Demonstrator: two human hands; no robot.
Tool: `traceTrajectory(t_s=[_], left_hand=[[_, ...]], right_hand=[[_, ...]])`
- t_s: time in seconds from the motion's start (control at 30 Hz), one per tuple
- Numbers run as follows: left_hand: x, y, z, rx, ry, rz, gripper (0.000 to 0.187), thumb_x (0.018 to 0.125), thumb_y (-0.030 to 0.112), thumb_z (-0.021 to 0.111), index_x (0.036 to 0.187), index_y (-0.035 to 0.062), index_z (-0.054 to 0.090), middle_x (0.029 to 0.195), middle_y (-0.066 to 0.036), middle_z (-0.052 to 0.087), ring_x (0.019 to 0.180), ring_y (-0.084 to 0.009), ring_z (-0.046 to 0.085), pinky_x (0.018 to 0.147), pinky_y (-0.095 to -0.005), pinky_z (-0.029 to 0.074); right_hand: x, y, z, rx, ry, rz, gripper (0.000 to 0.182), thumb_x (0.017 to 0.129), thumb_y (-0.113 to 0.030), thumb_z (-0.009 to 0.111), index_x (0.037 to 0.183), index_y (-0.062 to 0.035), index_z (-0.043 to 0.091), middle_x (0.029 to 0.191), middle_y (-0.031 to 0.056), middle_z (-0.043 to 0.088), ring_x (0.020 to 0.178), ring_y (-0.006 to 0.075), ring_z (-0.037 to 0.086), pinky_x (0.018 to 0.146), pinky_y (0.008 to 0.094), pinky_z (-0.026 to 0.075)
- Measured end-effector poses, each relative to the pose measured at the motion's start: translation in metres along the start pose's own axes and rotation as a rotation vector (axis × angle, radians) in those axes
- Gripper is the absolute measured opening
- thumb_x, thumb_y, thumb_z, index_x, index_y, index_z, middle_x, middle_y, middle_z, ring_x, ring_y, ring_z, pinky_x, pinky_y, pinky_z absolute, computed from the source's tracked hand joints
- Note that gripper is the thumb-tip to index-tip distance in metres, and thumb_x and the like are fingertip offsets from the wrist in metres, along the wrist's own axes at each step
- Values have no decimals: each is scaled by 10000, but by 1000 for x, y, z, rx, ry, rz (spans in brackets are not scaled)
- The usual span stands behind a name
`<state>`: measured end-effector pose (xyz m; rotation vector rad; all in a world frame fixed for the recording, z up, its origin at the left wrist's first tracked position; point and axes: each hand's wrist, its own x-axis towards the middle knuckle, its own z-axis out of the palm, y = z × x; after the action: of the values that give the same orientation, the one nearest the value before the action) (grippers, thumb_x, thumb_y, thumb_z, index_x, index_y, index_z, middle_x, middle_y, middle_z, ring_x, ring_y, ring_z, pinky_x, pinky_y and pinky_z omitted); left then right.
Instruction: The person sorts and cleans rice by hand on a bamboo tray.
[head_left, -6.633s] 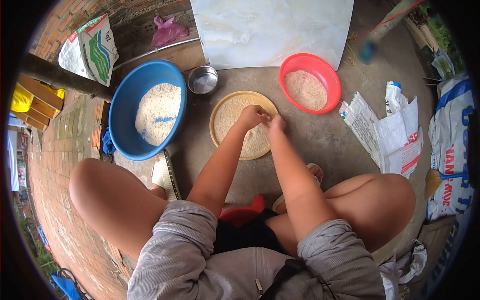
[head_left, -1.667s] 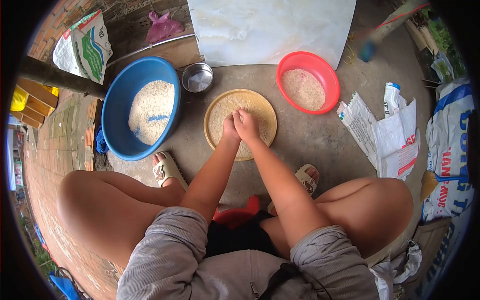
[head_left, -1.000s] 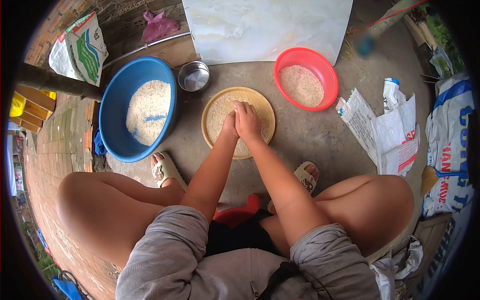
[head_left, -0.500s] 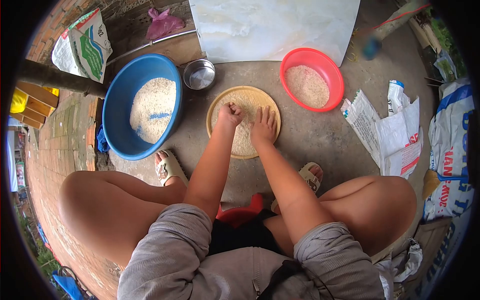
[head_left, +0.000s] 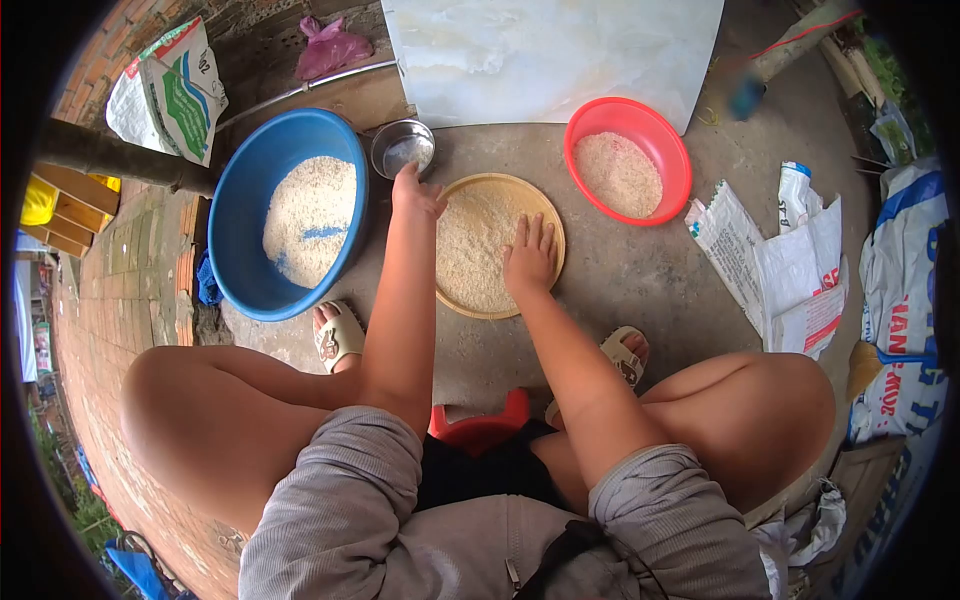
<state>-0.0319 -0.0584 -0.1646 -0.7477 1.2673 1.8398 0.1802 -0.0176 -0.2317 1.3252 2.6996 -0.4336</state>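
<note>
Surface: a grey, stained concrete floor [head_left: 620, 285], meeting weathered brick paving [head_left: 115, 270] on the left. A large white marbled panel [head_left: 550, 60] stands at the far side. Flattened white printed sacks [head_left: 790, 265] lie on the concrete to the right; a crumpled pink plastic bag [head_left: 333, 48] sits to the left of the panel.

Containers, by size. A wide, deep blue plastic basin [head_left: 238, 215] stands at left, a heap of pale grain [head_left: 310, 205] covering much of its base (blue plastic shows through in one streak). A round, shallow, straw-coloured tray [head_left: 485, 314] rests on the floor in front of the person, a layer of loose pale grain [head_left: 465, 255] spread over it. A round red plastic basin [head_left: 672, 165] stands beyond the tray to the right, pale grain [head_left: 617, 175] on its bottom. A small round shiny metal bowl [head_left: 382, 152] stands between blue basin and tray; whether the pale patch inside is grain or reflection cannot be told.

Hands. The right hand [head_left: 531, 260] lies flat on the tray's grain, fingers spread. The left hand [head_left: 417, 194] is at the near side of the metal bowl, beside the tray's left edge, fingers parted and nothing visible in its grasp.
</note>
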Motion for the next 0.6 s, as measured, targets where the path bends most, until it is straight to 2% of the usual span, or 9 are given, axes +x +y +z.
traceTrajectory(t_s=[0.1, 0.13, 0.23, 0.27, 0.33, 0.37, 0.43, 0.57, 0.6], left_hand=[[14, -37, -7, 62, 40, -26, 370, 906, 318, 436, 1226, 142, 498, 1254, -45, 535, 1037, -241, 556, 900, -414, 366], [-3, -45, -4, 110, -27, -22, 289, 908, 259, 426, 1131, 119, 546, 1069, -25, 632, 951, -215, 597, 864, -376, 394], [-6, -63, -12, 522, -228, 3, 264, 878, 191, 475, 1088, 78, 589, 1015, -57, 648, 829, -211, 633, 725, -341, 466], [-4, -69, -15, 517, -230, 3, 264, 878, 191, 475, 1088, 78, 589, 1015, -57, 648, 829, -211, 633, 725, -341, 466], [7, -81, -25, 947, -161, 161, 188, 796, 138, 566, 920, 36, 663, 818, -91, 672, 640, -198, 639, 564, -308, 482], [14, -85, -30, 946, -161, 161, 188, 796, 138, 566, 920, 36, 663, 818, -91, 672, 640, -198, 639, 564, -308, 482], [30, -94, -43, 1363, -15, 537, 121, 705, 97, 629, 764, 7, 683, 622, -92, 639, 504, -182, 609, 478, -304, 479], [42, -94, -59, 1363, -13, 619, 103, 669, 86, 654, 715, -1, 685, 564, -90, 617, 510, -163, 614, 493, -298, 495], [38, -89, -58, 1378, 2, 516, 120, 667, 102, 639, 739, 22, 694, 665, -126, 644, 639, -222, 639, 599, -327, 501]], right_hand=[[0, -1, 0, 3, 13, 0, 665, 896, -352, 495, 1447, -143, 186, 1512, 109, 110, 1381, 330, 118, 1106, 437, 159], [-1, -1, 1, 3, 11, 0, 665, 896, -352, 495, 1447, -143, 186, 1512, 109, 110, 1381, 330, 118, 1106, 437, 159], [1, 2, 2, 20, 28, -7, 656, 892, -337, 504, 1440, -136, 206, 1506, 117, 128, 1376, 336, 136, 1103, 443, 168], [1, 2, 2, 30, 51, -21, 641, 887, -323, 508, 1430, -120, 233, 1499, 130, 147, 1367, 351, 157, 1098, 443, 187], [1, 3, 2, 38, 75, -37, 627, 882, -310, 512, 1419, -104, 260, 1491, 144, 167, 1357, 367, 178, 1093, 442, 207], [2, 4, 2, 40, 88, -47, 621, 877, -301, 521, 1412, -103, 277, 1486, 146, 185, 1351, 369, 195, 1089, 434, 221], [2, 5, 0, 41, 98, -56, 614, 871, -291, 530, 1404, -101, 293, 1480, 149, 202, 1345, 372, 211, 1085, 426, 236], [5, 9, -2, 47, 81, -66, 577, 863, -259, 556, 1381, -123, 341, 1467, 120, 250, 1338, 330, 255, 1076, 400, 254], [6, 10, -4, 32, 106, -84, 550, 855, -244, 564, 1359, -124, 378, 1454, 119, 281, 1328, 326, 277, 1063, 396, 277]])
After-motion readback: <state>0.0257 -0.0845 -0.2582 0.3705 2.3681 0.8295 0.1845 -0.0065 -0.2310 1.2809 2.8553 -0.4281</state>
